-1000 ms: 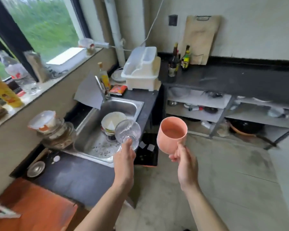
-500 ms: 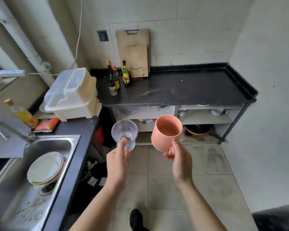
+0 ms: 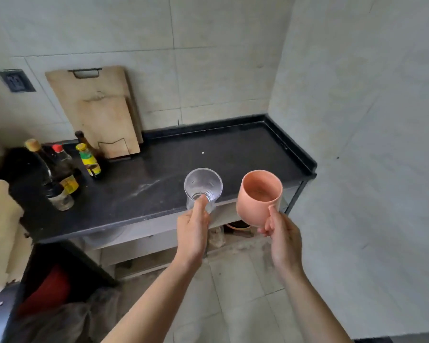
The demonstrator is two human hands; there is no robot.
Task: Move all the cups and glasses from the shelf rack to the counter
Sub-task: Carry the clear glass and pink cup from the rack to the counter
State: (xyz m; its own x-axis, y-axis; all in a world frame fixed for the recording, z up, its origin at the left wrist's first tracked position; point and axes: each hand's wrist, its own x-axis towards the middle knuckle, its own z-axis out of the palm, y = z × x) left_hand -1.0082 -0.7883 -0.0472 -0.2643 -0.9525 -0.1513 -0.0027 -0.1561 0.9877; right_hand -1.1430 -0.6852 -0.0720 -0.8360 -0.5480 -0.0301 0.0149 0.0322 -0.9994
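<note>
- Black counter (image 3: 174, 174) runs along a pale tiled wall into the right corner; its surface is dusty, with pale smears near the middle.
- Left hand (image 3: 192, 231): closed round the lower part of a clear glass (image 3: 203, 188), thumb up the near side. Glass tilts its mouth toward the camera; it looks empty, ribbed base showing through. It is held in the air over the counter's front edge, not set down.
- Right hand (image 3: 281, 237): fingers wrapped under and behind a pink cup (image 3: 259, 196), thumb on the near wall. Cup is tilted mouth-up toward the camera; a darker patch shows inside near the bottom, whether liquid or shadow I cannot tell. It hangs just off the counter's front right corner, beside the glass, the two not touching.
- Counter, left end: cluster of bottles (image 3: 60, 174), dark contents in the tall ones, one small yellow-labelled bottle (image 3: 89, 160) a little apart to their right.
- Back of counter: two wooden cutting boards (image 3: 99, 112) lean on the wall, smaller in front.
- Below counter: open shelving (image 3: 139, 246), contents blurred.
- Wall, upper left: dark socket (image 3: 15, 80).
- Floor: pale tiles.
</note>
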